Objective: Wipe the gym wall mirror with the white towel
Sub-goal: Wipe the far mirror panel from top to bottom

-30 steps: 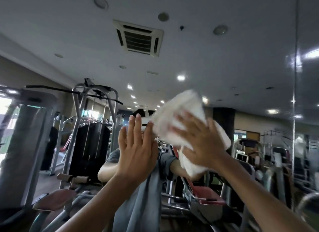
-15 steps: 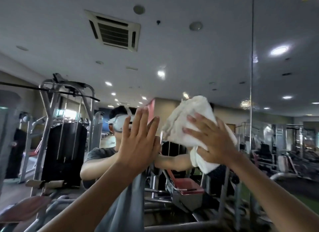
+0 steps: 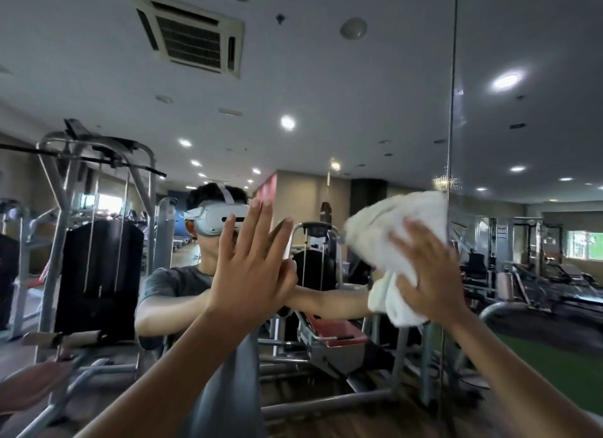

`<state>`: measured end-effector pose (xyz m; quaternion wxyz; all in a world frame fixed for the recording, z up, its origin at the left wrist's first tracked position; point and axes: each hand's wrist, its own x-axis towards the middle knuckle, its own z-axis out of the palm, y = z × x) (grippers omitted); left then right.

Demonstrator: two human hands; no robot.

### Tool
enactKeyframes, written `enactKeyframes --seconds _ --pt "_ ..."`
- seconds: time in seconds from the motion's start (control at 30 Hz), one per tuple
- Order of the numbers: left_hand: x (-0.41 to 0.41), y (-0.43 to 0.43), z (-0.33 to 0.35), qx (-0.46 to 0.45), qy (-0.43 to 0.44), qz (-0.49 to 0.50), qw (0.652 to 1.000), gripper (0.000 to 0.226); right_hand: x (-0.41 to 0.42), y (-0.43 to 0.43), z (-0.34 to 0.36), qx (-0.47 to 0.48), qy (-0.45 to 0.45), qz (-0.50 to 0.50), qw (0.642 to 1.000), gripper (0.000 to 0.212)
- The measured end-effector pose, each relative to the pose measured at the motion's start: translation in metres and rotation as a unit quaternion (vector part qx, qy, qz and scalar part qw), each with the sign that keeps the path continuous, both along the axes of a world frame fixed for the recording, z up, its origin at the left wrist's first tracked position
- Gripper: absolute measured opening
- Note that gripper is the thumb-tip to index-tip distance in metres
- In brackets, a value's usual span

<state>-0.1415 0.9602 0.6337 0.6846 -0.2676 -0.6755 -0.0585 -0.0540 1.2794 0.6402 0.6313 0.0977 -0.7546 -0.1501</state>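
Right hand [image 3: 428,276] flat on towel [image 3: 388,232] against mirror [image 3: 359,88]

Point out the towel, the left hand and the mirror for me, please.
towel [image 3: 385,238]: head view, its bunched upper part.
left hand [image 3: 251,274]: head view, the back of the hand.
mirror [image 3: 359,95]: head view, bare glass reflecting the ceiling.

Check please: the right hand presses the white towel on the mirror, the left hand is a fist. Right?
No. The head view shows the left hand open, fingers straight, against the mirror. The right hand does press the white towel on it.
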Motion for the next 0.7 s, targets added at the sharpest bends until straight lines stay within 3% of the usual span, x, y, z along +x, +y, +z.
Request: enactKeyframes --seconds 0.07,0.13,0.2,0.23,0.3,0.33,0.37,0.4,0.47,0.5,0.57,0.63,0.7 --pt "-0.001 0.001 -0.008 -0.003 0.001 0.007 1.0 0.064 -0.005 -0.003 0.007 -0.238 0.075 0.01 0.968 0.064" --pt "-0.002 0.002 -0.015 -0.015 0.004 0.024 1.0 0.066 -0.017 -0.032 0.007 -0.357 0.12 -0.005 0.926 0.064" --pt "-0.002 0.002 -0.018 -0.016 0.006 0.027 1.0 0.067 -0.023 -0.062 -0.012 -0.339 0.114 -0.008 0.934 0.064" --pt "-0.002 0.001 -0.018 -0.016 0.007 0.022 1.0 0.067 -0.023 -0.069 -0.03 -0.264 0.087 -0.006 0.961 0.066" --pt "-0.003 0.0 -0.018 -0.021 0.009 0.014 1.0 0.066 -0.015 -0.062 -0.068 -0.015 0.014 -0.007 1.0 0.069" --pt "-0.003 -0.001 -0.019 -0.023 0.009 0.011 1.0 0.066 -0.009 -0.047 -0.077 0.085 -0.021 -0.011 0.996 0.072" --pt "-0.004 -0.001 -0.02 -0.023 0.008 0.009 1.0 0.065 -0.004 -0.031 -0.079 0.125 -0.047 -0.012 0.991 0.074" --pt "-0.004 -0.001 -0.02 -0.021 0.008 0.009 1.0 0.065 -0.003 -0.017 -0.077 0.094 -0.052 -0.01 0.994 0.075" --pt "-0.003 0.001 -0.021 -0.018 0.006 0.017 1.0 0.065 -0.003 -0.006 -0.058 -0.128 0.016 0.009 0.992 0.069" --pt "-0.002 0.001 -0.021 -0.019 0.003 0.025 0.999 0.066 -0.007 -0.011 -0.048 -0.249 0.067 0.018 0.966 0.065" --pt "0.0 0.003 -0.02 -0.021 -0.002 0.035 0.999 0.066 -0.019 -0.038 -0.032 -0.383 0.133 0.009 0.914 0.061" --pt "0.001 0.003 -0.02 -0.021 -0.003 0.015 1.0 0.065 -0.023 -0.067 -0.038 -0.381 0.126 0.002 0.916 0.062" --pt "-0.002 -0.007 -0.03 -0.033 0.0 -0.01 0.999 0.065 -0.019 -0.073 -0.072 -0.203 0.065 0.004 0.977 0.066"
